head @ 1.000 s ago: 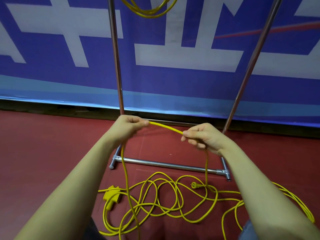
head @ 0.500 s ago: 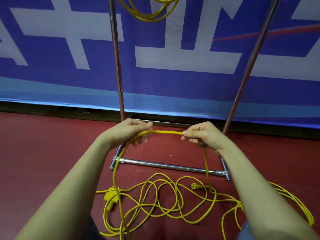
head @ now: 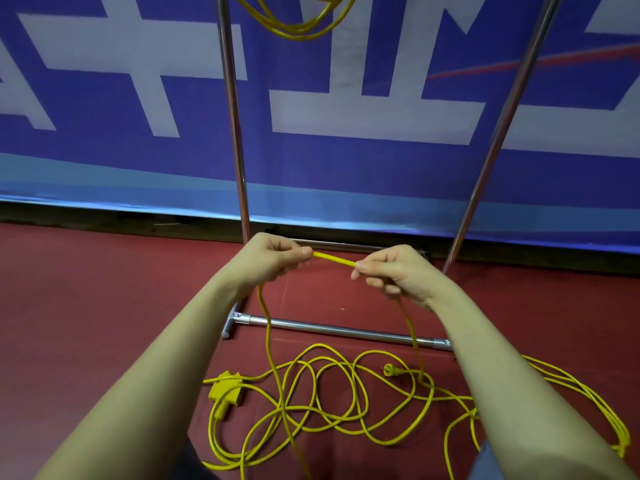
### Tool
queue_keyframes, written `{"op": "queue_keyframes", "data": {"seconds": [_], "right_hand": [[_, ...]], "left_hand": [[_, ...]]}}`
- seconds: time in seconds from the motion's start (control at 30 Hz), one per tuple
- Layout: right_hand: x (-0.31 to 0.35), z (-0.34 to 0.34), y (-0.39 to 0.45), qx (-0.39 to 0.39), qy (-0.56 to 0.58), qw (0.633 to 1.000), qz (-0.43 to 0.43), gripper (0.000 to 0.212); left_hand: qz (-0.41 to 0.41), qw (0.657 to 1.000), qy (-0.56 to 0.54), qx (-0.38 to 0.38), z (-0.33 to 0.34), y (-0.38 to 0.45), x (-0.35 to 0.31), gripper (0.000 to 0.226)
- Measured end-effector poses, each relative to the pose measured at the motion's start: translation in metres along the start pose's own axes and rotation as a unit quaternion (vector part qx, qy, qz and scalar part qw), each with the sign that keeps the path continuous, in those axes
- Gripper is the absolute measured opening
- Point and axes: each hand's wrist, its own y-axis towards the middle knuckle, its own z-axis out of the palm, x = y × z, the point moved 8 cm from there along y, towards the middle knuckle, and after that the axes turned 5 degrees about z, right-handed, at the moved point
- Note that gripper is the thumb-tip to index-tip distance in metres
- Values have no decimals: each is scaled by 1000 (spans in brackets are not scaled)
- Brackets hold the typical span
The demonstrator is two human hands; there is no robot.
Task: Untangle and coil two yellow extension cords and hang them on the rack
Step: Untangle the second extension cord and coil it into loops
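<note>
Left hand (head: 273,258) and right hand (head: 391,271) each pinch the yellow cord (head: 334,259), grip clamped, a short span taut between them; the rest lies tangled on the floor (head: 104,306) before the rack (head: 235,133).

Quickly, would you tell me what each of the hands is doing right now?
Left hand: pinches the yellow cord.
Right hand: pinches the same cord.

You're in what looks like an event or sports hall: a red floor (head: 86,306) runs up to a big blue banner (head: 346,168) with white lettering along the wall, and a bare metal rack (head: 332,329) stands before it.
</note>
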Motion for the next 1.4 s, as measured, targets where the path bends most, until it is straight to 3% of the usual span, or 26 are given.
{"op": "queue_keyframes", "data": {"seconds": [0.37, 0.57, 0.7, 0.87, 1.07, 1.4], "right_hand": [[-22, -35, -3, -43, -19, 999, 28, 18], [-19, -43, -5, -72, -22, 997, 12, 27], [-8, -28, -2, -39, -30, 999, -2, 27], [17, -8, -1, -16, -30, 999, -40, 23], [2, -16, 0, -18, -19, 999, -28, 20], [-17, -42, -9, -48, -42, 998, 15, 26]], "left_hand": [[-32, 990, 57, -129, -56, 1, 29, 19], [-80, 996, 47, -6, -38, -4, 30, 29], [-37, 997, 1, 63, -10, -5, 2, 54], [4, 994, -12, 111, 36, -2, -24, 28], [34, 997, 47, -40, 1, 10, -16, 25], [-10, 984, 96, -147, -53, 2, 22, 15]]}}
